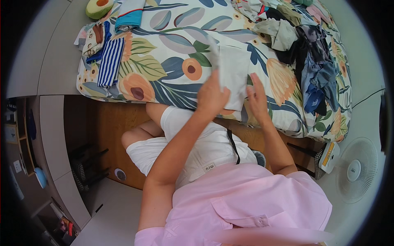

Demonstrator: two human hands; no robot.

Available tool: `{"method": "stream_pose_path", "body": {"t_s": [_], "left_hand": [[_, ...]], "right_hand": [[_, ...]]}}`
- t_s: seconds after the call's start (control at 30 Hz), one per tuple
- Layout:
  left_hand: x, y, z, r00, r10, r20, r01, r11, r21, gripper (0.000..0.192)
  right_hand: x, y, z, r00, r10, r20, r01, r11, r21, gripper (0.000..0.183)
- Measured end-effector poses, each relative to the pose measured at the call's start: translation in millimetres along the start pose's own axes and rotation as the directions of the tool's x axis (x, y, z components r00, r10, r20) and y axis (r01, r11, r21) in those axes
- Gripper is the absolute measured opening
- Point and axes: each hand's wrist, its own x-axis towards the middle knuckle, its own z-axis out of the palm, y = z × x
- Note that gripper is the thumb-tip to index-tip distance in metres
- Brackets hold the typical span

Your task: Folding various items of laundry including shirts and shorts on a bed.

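A white cloth garment [236,70] lies partly folded on the floral bedspread [172,27], in front of my body. My left hand [213,93] grips its left edge, where a raised part of the cloth is blurred. Beside its right edge is my right hand [257,97], with thumb and fingers apart and nothing visible in it. Towards the bed's left side lie a blue-and-white striped folded cloth [111,62], a folded cloth with brown patches [93,40] and a white-and-turquoise folded cloth [130,18].
A loose heap of clothes [318,72] covers part of the bed's right side. An avocado-shaped cushion [98,8] rests at the upper left. A white electric fan [354,170] stands at the right beyond the bed's corner. Grey cabinets [52,129] line the left.
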Motion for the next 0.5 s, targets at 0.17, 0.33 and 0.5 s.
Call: {"method": "stream_pose_path", "body": {"t_s": [0.17, 0.33, 0.5], "left_hand": [[-10.9, 34.3, 51.6, 0.957, 0.184, 0.226, -0.246, 0.925, 0.289, 0.055], [-36.5, 9.1, 80.8, 0.840, 0.378, 0.390, -0.516, 0.779, 0.356, 0.059], [-60.1, -16.0, 78.5, 0.767, 0.496, 0.408, -0.639, 0.647, 0.415, 0.068]], "right_hand": [[8.3, 24.7, -33.4, 0.973, 0.188, -0.133, -0.160, 0.968, 0.192, 0.046], [29.8, 11.8, -33.3, 0.979, 0.073, -0.190, -0.048, 0.990, 0.134, 0.049], [70.6, -30.1, 8.6, 0.917, -0.364, 0.165, 0.395, 0.889, -0.232, 0.054]]}}
